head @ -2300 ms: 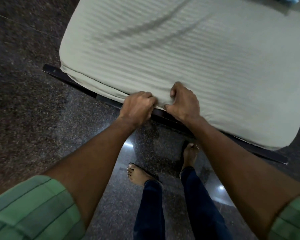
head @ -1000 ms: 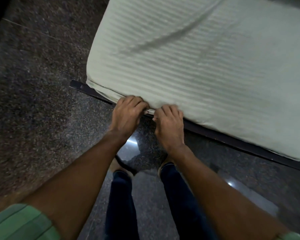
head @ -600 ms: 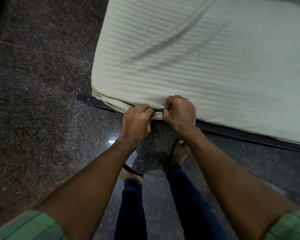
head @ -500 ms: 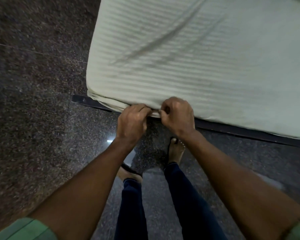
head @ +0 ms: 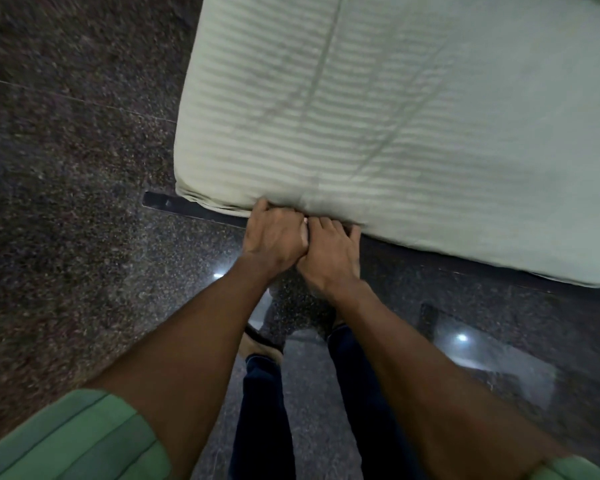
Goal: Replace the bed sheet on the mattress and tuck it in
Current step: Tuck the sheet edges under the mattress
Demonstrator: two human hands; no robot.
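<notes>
Hands: left hand (head: 274,237) and right hand (head: 329,252) now touch, closer than a moment ago | Fingers: curled under the sheet (head: 378,133) edge, grasping it | Sheet: over mattress, creased | Step: tucking above frame (head: 187,206), corner nearly done

You see one pale green striped bed sheet (head: 413,116) over one mattress, on one dark bed frame (head: 194,209). You have two bare hands at the mattress's near edge: the left hand (head: 274,237) and the right hand (head: 329,254). Two green striped sleeves (head: 77,441) show, two dark blue trouser legs (head: 264,410), and two bright light reflections (head: 461,337) on the dark speckled stone floor (head: 66,202).
</notes>
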